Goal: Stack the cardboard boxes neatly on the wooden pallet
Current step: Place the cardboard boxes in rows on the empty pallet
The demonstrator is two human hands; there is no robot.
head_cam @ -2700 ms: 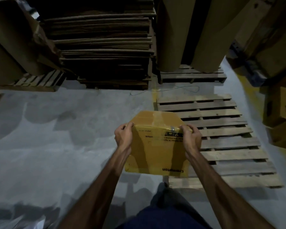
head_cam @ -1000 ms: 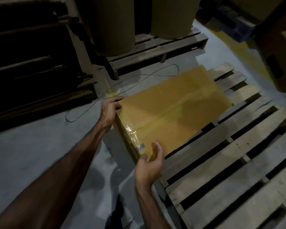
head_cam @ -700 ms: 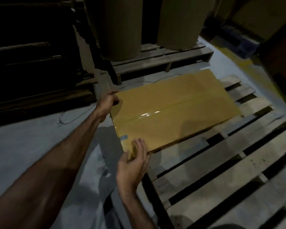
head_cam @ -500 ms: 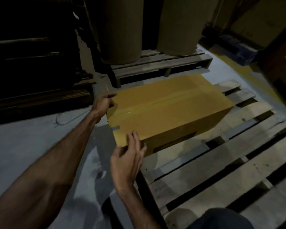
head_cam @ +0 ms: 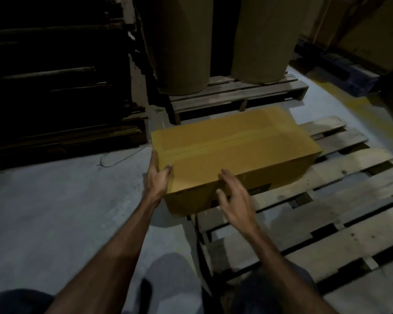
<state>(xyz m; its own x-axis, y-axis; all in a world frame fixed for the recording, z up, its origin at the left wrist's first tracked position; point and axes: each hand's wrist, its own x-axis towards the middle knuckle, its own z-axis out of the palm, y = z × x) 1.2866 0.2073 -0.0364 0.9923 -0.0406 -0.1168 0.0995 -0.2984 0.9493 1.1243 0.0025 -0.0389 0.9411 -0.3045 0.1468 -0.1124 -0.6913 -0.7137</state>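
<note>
Head view, left to right: at 9 o'clock a dark stack of flattened cardboard [head_cam: 55,87] stands on the grey floor [head_cam: 43,211]. Left hand [head_cam: 157,177] lies flat against the cardboard box's [head_cam: 232,152] left end, thumb on the top — fingers straight. Right hand [head_cam: 235,200] hovers spread at the near side, grasping nothing. That box sits on the wooden pallet's [head_cam: 327,211] far-left corner; two paper rolls [head_cam: 184,46] stand at 12 o'clock.

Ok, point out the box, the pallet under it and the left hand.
box [head_cam: 236,152], head view, middle of its taped top face.
pallet [head_cam: 327,225], head view, bare slat right of the box.
left hand [head_cam: 157,177], head view, back of the hand at the box's near left corner.
</note>
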